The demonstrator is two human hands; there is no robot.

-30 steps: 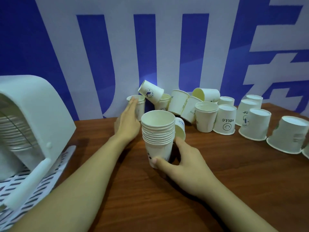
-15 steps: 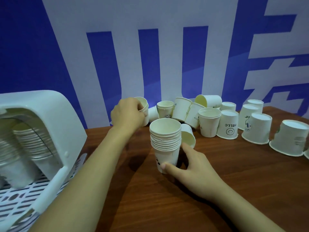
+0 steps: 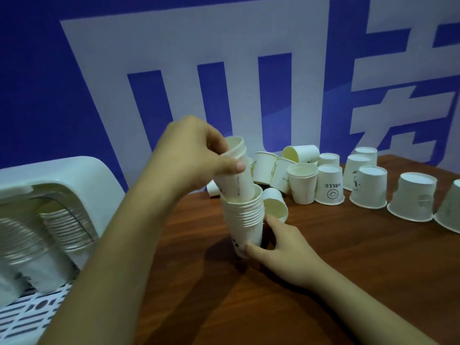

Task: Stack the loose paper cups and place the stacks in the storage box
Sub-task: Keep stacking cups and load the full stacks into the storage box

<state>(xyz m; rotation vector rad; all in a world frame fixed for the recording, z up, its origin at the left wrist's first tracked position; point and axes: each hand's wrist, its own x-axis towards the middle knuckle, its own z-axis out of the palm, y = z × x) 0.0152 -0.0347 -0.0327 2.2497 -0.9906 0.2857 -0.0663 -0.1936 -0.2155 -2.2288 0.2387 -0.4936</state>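
A stack of several white paper cups [image 3: 245, 220] stands upright on the wooden table [image 3: 323, 270]. My right hand [image 3: 281, 252] grips the stack near its base. My left hand [image 3: 191, 155] holds two nested cups [image 3: 236, 175] by their rims, and their bottoms sit tilted inside the top of the stack. Loose cups [image 3: 328, 185] stand and lie behind the stack and along the right. The white storage box [image 3: 74, 175] at the left holds stacks of cups [image 3: 64, 227] lying inside it.
One cup [image 3: 275, 206] lies on its side right beside the stack. A blue and white banner wall [image 3: 224, 70] closes the back of the table. A perforated white tray [image 3: 29, 310] lies under the storage box at bottom left.
My left hand lifted cups from the back of the table and brought them down into the top of the stack. My right hand has stayed on the stack's base.
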